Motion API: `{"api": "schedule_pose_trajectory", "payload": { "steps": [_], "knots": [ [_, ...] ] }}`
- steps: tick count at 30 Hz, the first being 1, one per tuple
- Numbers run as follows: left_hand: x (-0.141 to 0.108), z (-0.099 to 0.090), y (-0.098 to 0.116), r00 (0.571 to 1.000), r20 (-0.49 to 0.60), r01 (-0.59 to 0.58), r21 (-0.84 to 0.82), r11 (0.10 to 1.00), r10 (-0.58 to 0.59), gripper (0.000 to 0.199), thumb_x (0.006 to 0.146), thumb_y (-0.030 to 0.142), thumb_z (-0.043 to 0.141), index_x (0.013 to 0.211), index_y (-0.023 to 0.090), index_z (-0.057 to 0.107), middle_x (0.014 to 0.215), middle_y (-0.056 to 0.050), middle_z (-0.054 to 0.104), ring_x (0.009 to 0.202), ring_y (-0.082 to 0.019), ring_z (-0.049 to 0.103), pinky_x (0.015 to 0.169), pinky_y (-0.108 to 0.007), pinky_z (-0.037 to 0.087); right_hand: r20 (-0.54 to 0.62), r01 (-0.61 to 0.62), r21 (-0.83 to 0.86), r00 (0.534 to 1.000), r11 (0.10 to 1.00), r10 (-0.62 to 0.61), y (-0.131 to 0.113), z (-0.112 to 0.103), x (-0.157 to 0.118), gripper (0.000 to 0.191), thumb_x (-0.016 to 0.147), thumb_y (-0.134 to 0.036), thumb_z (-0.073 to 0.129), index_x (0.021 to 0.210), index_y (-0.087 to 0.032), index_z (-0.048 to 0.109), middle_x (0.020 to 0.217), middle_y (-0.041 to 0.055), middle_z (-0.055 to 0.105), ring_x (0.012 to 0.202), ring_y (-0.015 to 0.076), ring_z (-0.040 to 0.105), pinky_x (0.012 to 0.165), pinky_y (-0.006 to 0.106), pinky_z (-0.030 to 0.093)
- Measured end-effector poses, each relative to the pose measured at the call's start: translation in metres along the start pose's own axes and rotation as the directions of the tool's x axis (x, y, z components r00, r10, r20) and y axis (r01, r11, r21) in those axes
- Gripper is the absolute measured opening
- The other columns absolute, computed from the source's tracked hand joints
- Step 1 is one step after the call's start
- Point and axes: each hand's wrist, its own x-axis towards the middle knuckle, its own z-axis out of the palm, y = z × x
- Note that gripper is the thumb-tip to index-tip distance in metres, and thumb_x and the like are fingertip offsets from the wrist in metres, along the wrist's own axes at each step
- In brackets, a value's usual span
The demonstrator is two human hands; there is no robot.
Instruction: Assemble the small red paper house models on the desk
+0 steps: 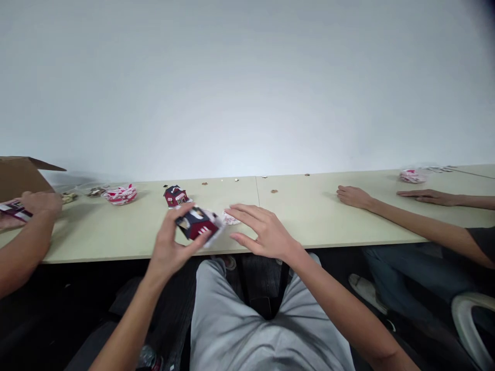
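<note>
Pinching the light, crushable printed card box by its edges in my left hand just above the tabletop, I hold my right hand open beside crumpled white paper.

The left hand grips a small dark paper house, seemingly half-folded, while the open right hand hovers just beside a white paper scrap on the table, near another little house.
</note>
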Motion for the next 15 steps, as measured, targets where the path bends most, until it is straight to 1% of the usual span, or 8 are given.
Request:
{"api": "schedule_pose_trajectory", "payload": {
  "steps": [3,5,7,9,10,11,13,15],
  "knots": [
    [0.005,-0.020,-0.058,0.978,-0.104,0.192,0.123,0.974,-0.180,0.069,0.080,0.046,0.073,0.140,0.024,0.049,0.135,-0.011,0.057,0.111,-0.029,0.062,0.093,-0.043,0.053,-0.024,-0.119,-0.024,0.993,0.993,0.119,0.019,-0.005,-0.035,0.031,0.102,-0.039,0.051,0.128,-0.031,0.065,0.118,0.0025,0.075,0.102,0.0200,0.073,0.084,0.033,0.061],
    [0.009,-0.026,-0.103,0.956,-0.159,0.277,0.211,0.937,-0.247,0.069,0.079,0.050,0.071,0.138,0.021,0.051,0.131,-0.012,0.058,0.105,-0.029,0.061,0.089,-0.043,0.053,-0.001,-0.258,-0.128,0.965,0.958,0.261,0.047,-0.015,-0.059,0.028,0.102,-0.040,0.050,0.117,-0.028,0.071,0.108,0.0022,0.078,0.090,0.0203,0.075,0.080,0.033,0.060],
    [0.013,-0.027,-0.144,0.954,-0.158,0.293,0.312,0.904,-0.255,0.067,0.075,0.052,0.073,0.132,0.020,0.055,0.123,-0.010,0.062,0.109,-0.032,0.059,0.097,-0.048,0.049,-0.034,-0.431,-0.263,0.898,0.863,0.438,0.086,-0.032,-0.080,0.031,0.101,-0.044,0.051,0.118,-0.026,0.070,0.112,0.0041,0.077,0.092,0.0228,0.075,0.084,0.037,0.058],
    [0.017,-0.025,-0.175,0.936,-0.172,0.349,0.365,0.863,-0.306,0.067,0.073,0.053,0.073,0.130,0.022,0.056,0.120,-0.009,0.062,0.112,-0.034,0.057,0.099,-0.052,0.046,-0.046,-0.581,-0.410,0.783,0.703,0.621,0.127,-0.054,-0.097,0.033,0.100,-0.040,0.052,0.123,-0.024,0.068,0.121,0.0073,0.073,0.095,0.0240,0.074,0.086,0.038,0.056],
    [0.018,-0.023,-0.187,0.924,-0.177,0.383,0.379,0.843,-0.340,0.066,0.073,0.054,0.072,0.129,0.022,0.055,0.118,-0.009,0.062,0.112,-0.035,0.056,0.099,-0.053,0.046,-0.037,-0.627,-0.476,0.715,0.617,0.698,0.145,-0.065,-0.103,0.033,0.099,-0.035,0.052,0.125,-0.021,0.066,0.127,0.0099,0.071,0.103,0.0255,0.072,0.089,0.038,0.055],
    [0.020,-0.022,-0.197,0.908,-0.183,0.418,0.387,0.822,-0.376,0.066,0.073,0.054,0.072,0.128,0.023,0.055,0.115,-0.009,0.061,0.112,-0.036,0.056,0.098,-0.054,0.046,-0.038,-0.644,-0.502,0.683,0.577,0.729,0.162,-0.075,-0.108,0.035,0.097,-0.033,0.054,0.124,-0.015,0.067,0.127,0.0153,0.070,0.108,0.0293,0.070,0.092,0.040,0.054],
    [0.022,-0.022,-0.214,0.886,-0.189,0.463,0.394,0.794,-0.423,0.064,0.073,0.057,0.071,0.125,0.023,0.055,0.112,-0.009,0.061,0.113,-0.039,0.056,0.096,-0.056,0.046,-0.029,-0.650,-0.532,0.654,0.542,0.756,0.185,-0.089,-0.116,0.036,0.096,-0.030,0.055,0.121,-0.009,0.068,0.127,0.0206,0.069,0.118,0.0327,0.065,0.098,0.043,0.051],
    [0.027,-0.024,-0.227,0.888,-0.168,0.459,0.395,0.796,-0.428,0.065,0.074,0.063,0.067,0.124,0.023,0.054,0.112,-0.009,0.060,0.116,-0.041,0.055,0.097,-0.058,0.045,0.010,-0.627,-0.538,0.664,0.563,0.748,0.195,-0.093,-0.122,0.032,0.095,-0.026,0.055,0.120,-0.011,0.069,0.128,0.0187,0.069,0.123,0.0305,0.062,0.103,0.041,0.049]
  ]
}}
